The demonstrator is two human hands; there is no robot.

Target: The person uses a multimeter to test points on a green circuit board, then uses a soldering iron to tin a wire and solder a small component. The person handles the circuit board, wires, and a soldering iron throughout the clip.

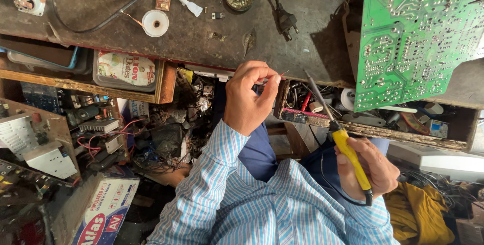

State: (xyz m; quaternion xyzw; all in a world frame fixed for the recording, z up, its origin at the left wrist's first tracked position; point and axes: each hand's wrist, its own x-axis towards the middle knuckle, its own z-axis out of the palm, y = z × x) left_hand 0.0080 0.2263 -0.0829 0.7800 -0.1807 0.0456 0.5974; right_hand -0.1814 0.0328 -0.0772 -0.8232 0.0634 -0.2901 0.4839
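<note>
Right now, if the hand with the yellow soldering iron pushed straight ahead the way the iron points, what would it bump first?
Probably the left hand: the soldering iron in the right hand points up-left at its fingertips, which pinch a thin wire. Depth is unclear.

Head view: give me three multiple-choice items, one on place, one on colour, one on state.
1. Where is the green circuit board?
A. upper right, on the workbench
B. on the floor at lower left
C. in the left hand

2. What colour is the soldering iron handle?
A. red
B. yellow
C. white

3. What is the left hand doing?
A. lying flat and open on the bench
B. gripping the plug
C. pinching a thin wire at the fingertips

Key: 1 A, the board leans at the bench's right end. 2 B, the handle in the right hand is yellow with a black cord. 3 C, thumb and fingers close on a thin wire end.
</note>
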